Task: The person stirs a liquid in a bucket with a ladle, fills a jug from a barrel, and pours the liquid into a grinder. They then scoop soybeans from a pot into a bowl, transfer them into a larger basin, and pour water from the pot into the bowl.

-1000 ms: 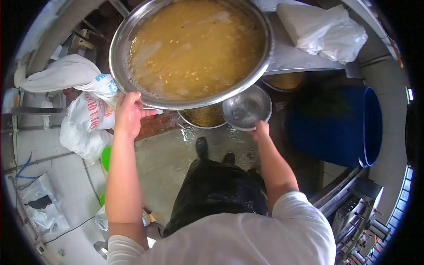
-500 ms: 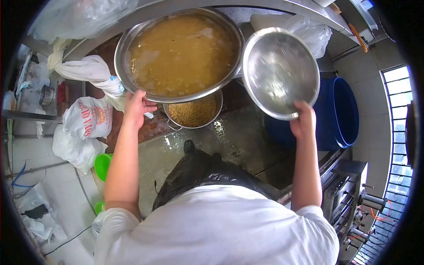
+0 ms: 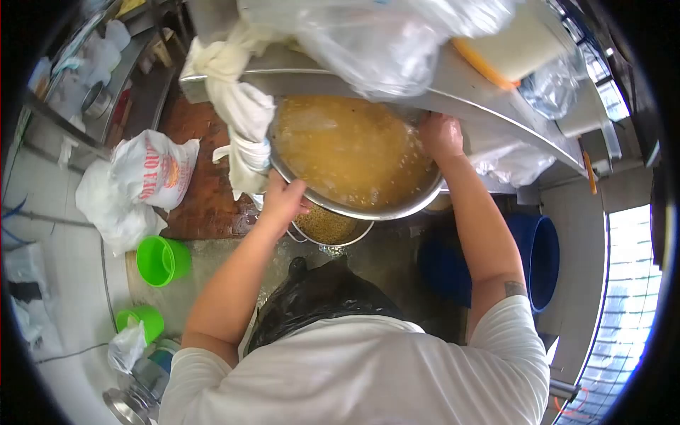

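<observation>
A large metal basin [image 3: 354, 152] full of cloudy yellow-brown liquid stands beneath a steel shelf edge. My left hand [image 3: 283, 202] grips its near left rim, thumb on top. At the far right, my right hand [image 3: 440, 138] is closed at the basin's rim, its fingertips partly hidden. Below the basin's near edge a metal pot [image 3: 327, 227] holds yellowish grains, partly covered by the basin. A knotted white cloth [image 3: 244, 134] hangs at the basin's left side.
Clear plastic bags [image 3: 375, 49] lie on the steel shelf [image 3: 489, 106] above. White sacks [image 3: 156, 170] are at left, with a green bucket [image 3: 163, 261] and another [image 3: 140, 322] lower down. A blue barrel [image 3: 535, 258] stands at right.
The metal strainer has left my right hand and is no longer visible. My right hand has moved to the basin's far right rim. The view has shifted, and my left hand still holds the near rim.
</observation>
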{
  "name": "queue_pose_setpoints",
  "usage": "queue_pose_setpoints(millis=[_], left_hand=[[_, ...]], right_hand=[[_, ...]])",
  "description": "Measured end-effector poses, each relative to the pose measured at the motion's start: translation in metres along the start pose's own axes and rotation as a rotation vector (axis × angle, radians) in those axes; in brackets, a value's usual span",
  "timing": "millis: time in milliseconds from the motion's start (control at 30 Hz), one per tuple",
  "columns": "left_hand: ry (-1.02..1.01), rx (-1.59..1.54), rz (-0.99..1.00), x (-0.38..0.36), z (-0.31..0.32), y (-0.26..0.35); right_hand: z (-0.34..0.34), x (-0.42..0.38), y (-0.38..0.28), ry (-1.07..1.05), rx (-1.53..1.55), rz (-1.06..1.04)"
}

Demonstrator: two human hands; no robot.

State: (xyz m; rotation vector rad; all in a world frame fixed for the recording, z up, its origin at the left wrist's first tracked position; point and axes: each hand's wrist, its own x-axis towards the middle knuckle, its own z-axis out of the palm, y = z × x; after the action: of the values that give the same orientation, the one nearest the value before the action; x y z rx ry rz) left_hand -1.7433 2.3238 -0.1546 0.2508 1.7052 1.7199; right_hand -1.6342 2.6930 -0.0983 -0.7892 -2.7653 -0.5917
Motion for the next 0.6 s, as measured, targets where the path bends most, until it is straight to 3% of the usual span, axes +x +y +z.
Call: queue_pose_setpoints(millis=[100, 133, 267, 467, 600], left_hand=[[-0.022, -0.041, -0.002, 0.003, -0.002, -0.002], [-0.029, -0.043, -0.013, 0.001, -0.002, 0.0], [-0.027, -0.045, -0.042, -0.001, -0.002, 0.007], [0.05, -0.024, -0.064, -0.004, 0.007, 0.009], [0.091, -0.009, -0.075, -0.003, 0.011, 0.009]], right_hand=[[-0.004, 0.026, -0.013, -0.013, 0.191, 0.01], [0.016, 0.035, -0.012, 0.228, 0.129, -0.107], [0.055, 0.053, -0.014, 0.301, 0.197, -0.172], [0.067, 0.052, 0.0, 0.198, 0.323, -0.184], [0.067, 0.054, 0.047, -0.024, 0.346, -0.135]])
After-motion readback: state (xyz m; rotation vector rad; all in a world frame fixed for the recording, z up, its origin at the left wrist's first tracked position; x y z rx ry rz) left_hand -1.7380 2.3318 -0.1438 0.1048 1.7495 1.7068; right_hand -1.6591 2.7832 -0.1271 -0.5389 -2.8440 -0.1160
